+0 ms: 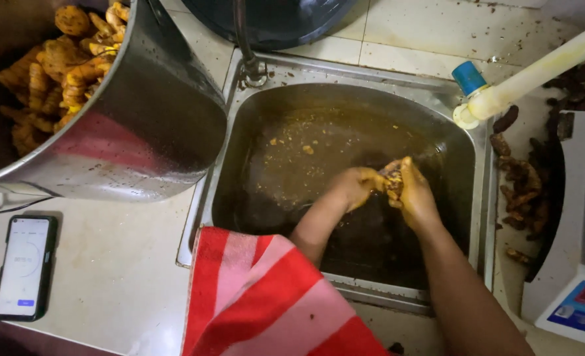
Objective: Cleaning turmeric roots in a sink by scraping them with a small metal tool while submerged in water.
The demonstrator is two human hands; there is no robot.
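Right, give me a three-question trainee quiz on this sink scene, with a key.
1. True or false: both hands, the left hand and right hand, are together on one root piece over the brown water in the sink.
2. Where is the phone? A) in the sink B) on the counter, left of the striped towel C) on the scale
3. Fill in: the big metal pot at upper left holds yellow-orange ____.

Key: 1 true; 2 B; 3 roots.
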